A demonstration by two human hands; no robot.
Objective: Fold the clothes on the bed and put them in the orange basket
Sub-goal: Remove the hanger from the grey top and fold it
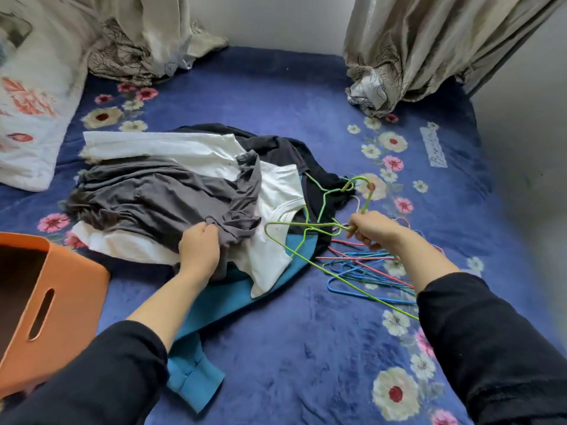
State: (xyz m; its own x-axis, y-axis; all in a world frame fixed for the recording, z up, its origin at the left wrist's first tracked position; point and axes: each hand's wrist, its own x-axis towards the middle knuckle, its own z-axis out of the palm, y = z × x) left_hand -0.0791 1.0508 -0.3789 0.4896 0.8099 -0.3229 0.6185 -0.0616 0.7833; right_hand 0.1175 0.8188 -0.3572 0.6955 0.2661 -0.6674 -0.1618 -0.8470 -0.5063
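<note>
We are pinching the grey shirt (159, 194), mid-frame, with our left hand (199, 253) and gripping a hanger (319, 224) with our right hand (372, 230). We are probably risking its hook snagging the clothes (171, 148). The basket (61, 289) is sitting lower left.

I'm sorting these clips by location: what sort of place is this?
Most likely a bedroom in a home: a bed with a blue floral cover, a flowered pillow at one end, and curtains hanging down onto it.
</note>
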